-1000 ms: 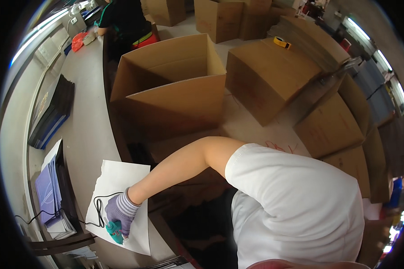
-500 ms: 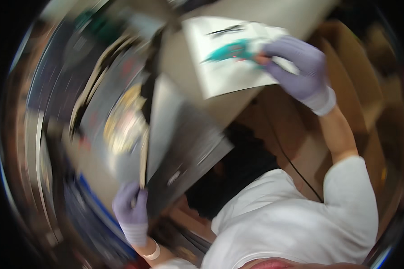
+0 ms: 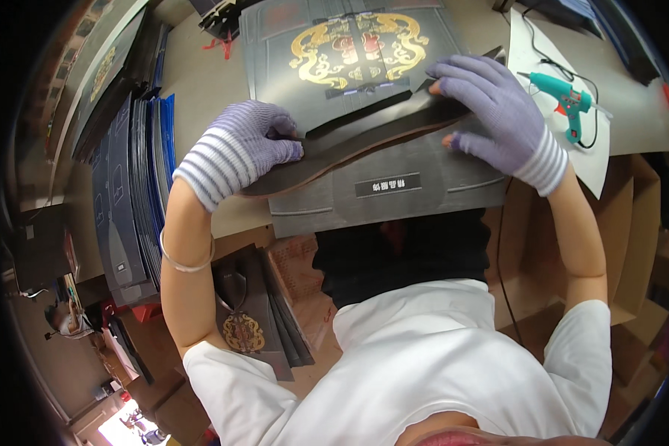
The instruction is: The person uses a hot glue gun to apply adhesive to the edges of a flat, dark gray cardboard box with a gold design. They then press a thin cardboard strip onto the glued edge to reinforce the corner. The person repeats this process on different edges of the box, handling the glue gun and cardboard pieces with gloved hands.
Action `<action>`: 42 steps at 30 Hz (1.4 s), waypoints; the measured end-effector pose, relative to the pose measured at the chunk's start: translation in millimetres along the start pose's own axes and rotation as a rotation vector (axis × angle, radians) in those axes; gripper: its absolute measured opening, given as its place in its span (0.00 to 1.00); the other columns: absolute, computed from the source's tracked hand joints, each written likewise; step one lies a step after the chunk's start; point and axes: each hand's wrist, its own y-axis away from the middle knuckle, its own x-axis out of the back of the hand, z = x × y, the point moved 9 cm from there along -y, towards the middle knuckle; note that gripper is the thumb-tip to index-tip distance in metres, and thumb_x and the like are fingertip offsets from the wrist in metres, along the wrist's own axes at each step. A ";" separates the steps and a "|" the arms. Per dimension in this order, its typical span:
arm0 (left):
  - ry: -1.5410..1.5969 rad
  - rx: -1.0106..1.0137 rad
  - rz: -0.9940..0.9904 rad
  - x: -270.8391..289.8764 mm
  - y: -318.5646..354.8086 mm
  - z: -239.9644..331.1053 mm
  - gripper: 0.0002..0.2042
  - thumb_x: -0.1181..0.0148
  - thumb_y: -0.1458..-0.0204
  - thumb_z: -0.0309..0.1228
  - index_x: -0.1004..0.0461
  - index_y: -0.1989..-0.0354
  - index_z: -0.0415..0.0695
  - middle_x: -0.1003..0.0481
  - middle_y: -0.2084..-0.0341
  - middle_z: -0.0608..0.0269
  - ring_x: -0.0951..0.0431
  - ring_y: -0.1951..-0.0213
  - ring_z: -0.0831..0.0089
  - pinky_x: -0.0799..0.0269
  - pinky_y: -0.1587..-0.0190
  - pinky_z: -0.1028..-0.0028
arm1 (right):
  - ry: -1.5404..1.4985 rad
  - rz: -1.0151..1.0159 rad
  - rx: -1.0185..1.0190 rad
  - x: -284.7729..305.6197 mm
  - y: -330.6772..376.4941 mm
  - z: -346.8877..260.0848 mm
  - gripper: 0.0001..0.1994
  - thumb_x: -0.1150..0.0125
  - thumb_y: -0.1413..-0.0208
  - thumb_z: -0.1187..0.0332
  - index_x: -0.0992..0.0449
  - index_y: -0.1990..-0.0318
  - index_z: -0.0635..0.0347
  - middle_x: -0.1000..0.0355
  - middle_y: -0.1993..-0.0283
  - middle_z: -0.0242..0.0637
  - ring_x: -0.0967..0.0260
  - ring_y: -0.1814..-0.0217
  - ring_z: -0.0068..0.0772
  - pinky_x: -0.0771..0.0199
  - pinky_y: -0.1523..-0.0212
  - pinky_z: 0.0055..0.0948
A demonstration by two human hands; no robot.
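Observation:
A dark grey printed cardboard gift bag or sleeve [image 3: 305, 208] lies flat in front of me, with gold dragons and red figures on its far panel. A long dark flap [image 3: 364, 137] rises in a wavy bend across its middle. My left hand [image 3: 241, 145], in a purple-and-white striped knit glove, pinches the flap's left end between thumb and fingers. On the flap's right end rest the outstretched fingers of my right hand [image 3: 494, 111], gloved alike, its thumb apart on the near side. Bare fingertips show on the right hand. To its right lies a teal hot glue gun [image 3: 561, 97].
Under the glue gun is a white sheet [image 3: 524, 56]; its cord [image 3: 546, 59] runs toward the back. Upright dark and blue printed boards [image 3: 130, 186] stand stacked at left. More printed bags [image 3: 256, 320] lean below the table. Open cardboard boxes [image 3: 617, 230] stand at lower right.
My right hand has let go of the glue gun, left it on the white sheet, and come over to the flap. My left hand has moved up onto the flap. The view has turned.

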 end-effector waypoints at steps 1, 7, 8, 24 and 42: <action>-0.012 0.025 0.021 -1.6 4.4 -1.5 0.14 0.30 0.56 0.29 0.22 0.61 0.37 0.20 0.67 0.57 0.21 0.64 0.69 0.25 0.57 0.72 | 0.036 -0.039 -0.005 -11.3 -1.4 3.2 0.25 0.31 0.54 0.60 0.29 0.49 0.58 0.28 0.47 0.37 0.35 0.41 0.43 0.40 0.36 0.41; -0.178 -0.278 0.681 -0.1 65.4 22.8 0.22 0.28 0.60 0.32 0.25 0.55 0.40 0.24 0.57 0.56 0.25 0.53 0.59 0.30 0.48 0.68 | -0.129 -0.046 -0.021 -27.7 -13.7 11.9 0.20 0.31 0.56 0.67 0.28 0.53 0.57 0.28 0.58 0.37 0.31 0.52 0.43 0.33 0.46 0.38; -0.136 -0.315 0.749 -3.3 77.3 27.5 0.21 0.28 0.59 0.34 0.25 0.56 0.40 0.24 0.58 0.55 0.26 0.52 0.57 0.30 0.47 0.67 | -0.193 -0.054 -0.030 -26.8 -11.7 13.4 0.20 0.31 0.57 0.70 0.29 0.55 0.58 0.29 0.58 0.37 0.31 0.53 0.43 0.33 0.46 0.36; -0.439 -0.278 0.513 -81.9 47.0 37.4 0.51 0.36 0.71 0.65 0.37 0.35 0.48 0.42 0.35 0.48 0.44 0.34 0.45 0.56 0.36 0.36 | 0.100 0.257 -0.246 -21.8 -13.6 51.3 0.17 0.30 0.58 0.67 0.30 0.62 0.57 0.31 0.68 0.42 0.31 0.63 0.47 0.31 0.61 0.38; -0.043 -0.547 0.903 -1.4 79.8 51.8 0.20 0.30 0.61 0.24 0.24 0.56 0.41 0.25 0.54 0.53 0.27 0.49 0.53 0.34 0.43 0.60 | -0.134 0.026 -0.038 1.7 0.8 16.6 0.21 0.30 0.60 0.78 0.28 0.55 0.62 0.26 0.60 0.38 0.28 0.57 0.39 0.27 0.55 0.31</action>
